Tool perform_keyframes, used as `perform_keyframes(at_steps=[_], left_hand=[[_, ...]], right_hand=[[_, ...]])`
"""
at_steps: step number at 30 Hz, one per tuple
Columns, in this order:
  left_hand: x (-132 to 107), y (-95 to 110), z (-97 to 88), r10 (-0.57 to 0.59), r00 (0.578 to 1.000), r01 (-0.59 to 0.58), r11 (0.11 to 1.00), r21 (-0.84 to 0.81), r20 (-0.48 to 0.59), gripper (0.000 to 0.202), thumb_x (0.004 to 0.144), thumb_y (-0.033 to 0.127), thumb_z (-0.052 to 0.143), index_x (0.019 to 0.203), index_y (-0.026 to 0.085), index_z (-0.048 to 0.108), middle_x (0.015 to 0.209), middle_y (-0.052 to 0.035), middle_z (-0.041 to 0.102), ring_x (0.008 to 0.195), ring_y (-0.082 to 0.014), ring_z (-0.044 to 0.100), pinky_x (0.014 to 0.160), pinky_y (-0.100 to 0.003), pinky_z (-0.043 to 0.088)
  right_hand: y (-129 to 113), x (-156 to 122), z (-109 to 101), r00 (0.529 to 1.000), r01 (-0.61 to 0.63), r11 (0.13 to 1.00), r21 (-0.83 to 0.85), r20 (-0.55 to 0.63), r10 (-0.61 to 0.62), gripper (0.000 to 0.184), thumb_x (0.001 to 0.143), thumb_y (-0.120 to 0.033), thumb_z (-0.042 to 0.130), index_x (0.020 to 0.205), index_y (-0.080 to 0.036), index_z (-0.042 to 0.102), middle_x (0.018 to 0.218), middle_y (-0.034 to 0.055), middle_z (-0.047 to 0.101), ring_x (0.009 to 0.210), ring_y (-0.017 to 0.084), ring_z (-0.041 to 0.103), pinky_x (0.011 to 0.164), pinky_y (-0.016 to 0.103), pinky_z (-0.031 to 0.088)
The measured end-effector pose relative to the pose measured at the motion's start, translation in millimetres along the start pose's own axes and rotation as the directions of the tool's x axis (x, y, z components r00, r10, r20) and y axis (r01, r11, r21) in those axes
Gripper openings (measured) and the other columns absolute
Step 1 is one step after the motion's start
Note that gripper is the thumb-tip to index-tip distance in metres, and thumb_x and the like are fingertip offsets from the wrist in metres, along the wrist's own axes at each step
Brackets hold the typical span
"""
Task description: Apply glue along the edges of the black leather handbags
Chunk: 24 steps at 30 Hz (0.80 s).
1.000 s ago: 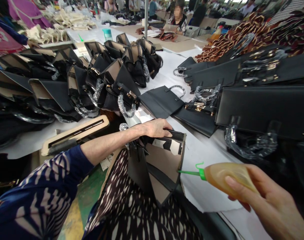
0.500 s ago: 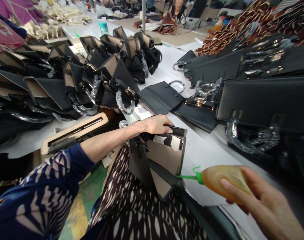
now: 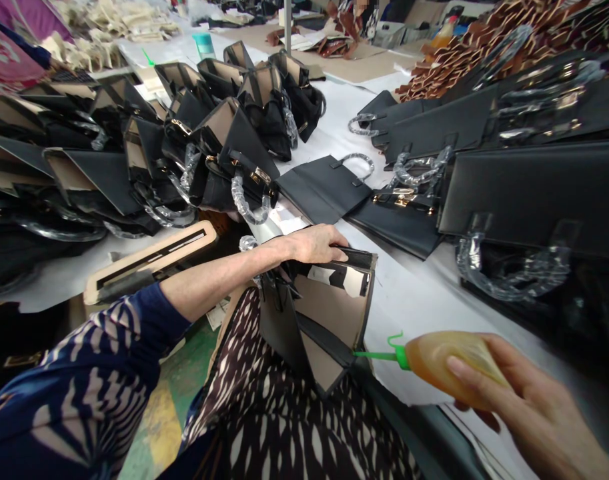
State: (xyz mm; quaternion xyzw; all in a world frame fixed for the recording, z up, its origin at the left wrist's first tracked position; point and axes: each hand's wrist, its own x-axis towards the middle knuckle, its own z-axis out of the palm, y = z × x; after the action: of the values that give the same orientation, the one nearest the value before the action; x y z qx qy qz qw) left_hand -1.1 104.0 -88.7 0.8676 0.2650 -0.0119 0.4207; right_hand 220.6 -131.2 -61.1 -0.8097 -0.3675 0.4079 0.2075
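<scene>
My left hand (image 3: 317, 244) grips the upper edge of a black handbag (image 3: 329, 300) whose beige inner side faces up. The bag rests on my lap, against the table edge, and its parts on the far side of my left hand are hidden. In my right hand (image 3: 514, 387) is a soft squeeze bottle (image 3: 447, 363) of amber liquid, likely glue, with a green nozzle (image 3: 379, 355). It lies tilted nearly level, and the nozzle's tip meets the right edge of the handbag near its lower corner. The green cap hook stands up from the nozzle.
Several unfinished black bags (image 3: 234, 147) with plastic-wrapped handles crowd the left and middle of the white-covered table (image 3: 399, 300). More black bags (image 3: 529, 187) lie stacked on the right. Brown strips (image 3: 464, 60) pile up behind them. A person's pink clothing (image 3: 9, 60) shows at far left.
The view has shifted slightly. Both hands keep their grip, and the nozzle tip stays at about the same spot on the bag's edge.
</scene>
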Motion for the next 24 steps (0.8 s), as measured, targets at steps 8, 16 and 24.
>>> perform_keyframes(at_steps=[8, 16, 24], left_hand=[[0, -2, 1.9, 0.003, 1.000, -0.003, 1.000, -0.021, -0.010, 0.022, 0.079, 0.026, 0.049, 0.082, 0.014, 0.066, 0.060, 0.0035, 0.053, 0.055, -0.0095, 0.046, 0.050, -0.021, 0.030], [-7, 11, -0.4, 0.009, 1.000, -0.007, 0.999, 0.045, -0.030, 0.019, 0.080, 0.023, 0.048, 0.080, 0.014, 0.065, 0.061, 0.0035, 0.054, 0.055, -0.0094, 0.046, 0.051, -0.022, 0.030], [-19, 33, -10.5, 0.053, 0.983, -0.020, 0.982, 0.186, -0.174, 0.014, 0.083, 0.022, 0.050, 0.078, 0.016, 0.061, 0.061, 0.0039, 0.051, 0.058, -0.0099, 0.044, 0.056, -0.022, 0.030]], right_hand=[[11, -5, 9, 0.999, -0.029, 0.994, 0.107, -0.034, 0.033, 0.050, 0.064, -0.070, 0.061, 0.086, -0.025, 0.059, 0.063, -0.0018, 0.060, 0.053, 0.019, 0.052, 0.047, 0.029, 0.040], [6, -8, 10, 0.998, -0.056, 0.992, 0.117, 0.037, 0.052, 0.050, 0.066, -0.070, 0.060, 0.086, -0.024, 0.058, 0.065, -0.0017, 0.060, 0.060, 0.020, 0.055, 0.050, 0.028, 0.042], [8, -15, 19, 0.995, -0.055, 0.941, 0.333, -0.065, 0.081, 0.049, 0.065, -0.062, 0.066, 0.091, -0.021, 0.058, 0.071, 0.0012, 0.064, 0.058, 0.019, 0.055, 0.046, 0.027, 0.038]])
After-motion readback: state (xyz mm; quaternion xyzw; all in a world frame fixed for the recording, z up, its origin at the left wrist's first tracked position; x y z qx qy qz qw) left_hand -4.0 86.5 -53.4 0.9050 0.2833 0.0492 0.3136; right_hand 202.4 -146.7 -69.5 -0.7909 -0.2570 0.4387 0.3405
